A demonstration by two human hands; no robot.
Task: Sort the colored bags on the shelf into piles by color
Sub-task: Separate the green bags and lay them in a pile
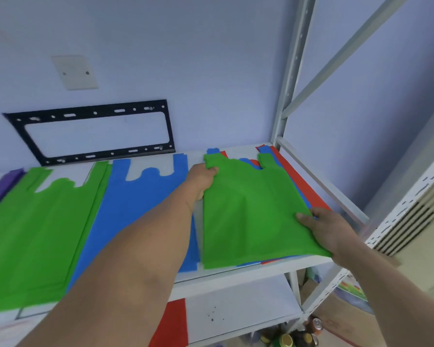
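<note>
Two hands work at one white shelf [236,274] of a grey metal rack, seen from the head camera. Behind the shelf, a black mounting bracket [95,132] is fixed to the pale wall, with a blank cover plate [74,72] above it. A rack upright [290,76] stands at the shelf's right rear corner. On the lower shelf lies a red bag [172,324], and cans [308,333] stand beneath the rack, partly hidden. The left forearm crosses the blue pile [135,201] and covers much of its lower right part.

From left to right, the shelf carries a purple bag [3,186] at the far edge, a large flat green pile [35,231], the blue pile touching it, then a mixed stack of blue and red bags [303,186]. On top of that stack lies a green bag [251,211], vest-shaped with two handle loops, smooth with a soft central crease.

The left hand [202,177] grips the green bag's upper left handle, fingers curled round it. The right hand [323,226] pinches its lower right edge, thumb on top.
</note>
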